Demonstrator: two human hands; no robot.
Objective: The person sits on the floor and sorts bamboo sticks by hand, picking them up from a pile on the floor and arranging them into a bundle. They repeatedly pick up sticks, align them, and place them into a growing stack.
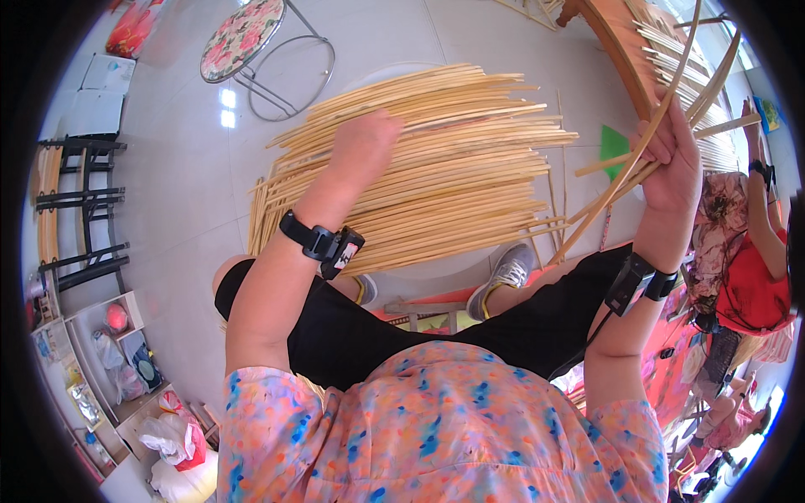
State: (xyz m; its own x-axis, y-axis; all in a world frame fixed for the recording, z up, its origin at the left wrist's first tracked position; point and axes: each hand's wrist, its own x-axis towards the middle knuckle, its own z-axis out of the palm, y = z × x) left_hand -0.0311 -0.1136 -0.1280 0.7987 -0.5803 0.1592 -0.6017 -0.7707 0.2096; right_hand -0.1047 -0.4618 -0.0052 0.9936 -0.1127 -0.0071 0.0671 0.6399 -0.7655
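Observation:
A wide heap of pale, peeled sticks, perhaps wicker or cane, lies across the floor before my feet. Above its left part is my left hand, fingers curled under; whether anything is inside them is hidden. My right hand, raised off to the right, grips several flat, bending wooden strips. Some of these strips arch up past the fingers, while others slant down towards the heap's right end. Both wrists wear black straps with small devices.
A round stool with a floral seat stands at the far left. Beyond my right hand is a brown wooden piece of furniture beside more pale sticks. A person in red sits at right. Shelving lines the left.

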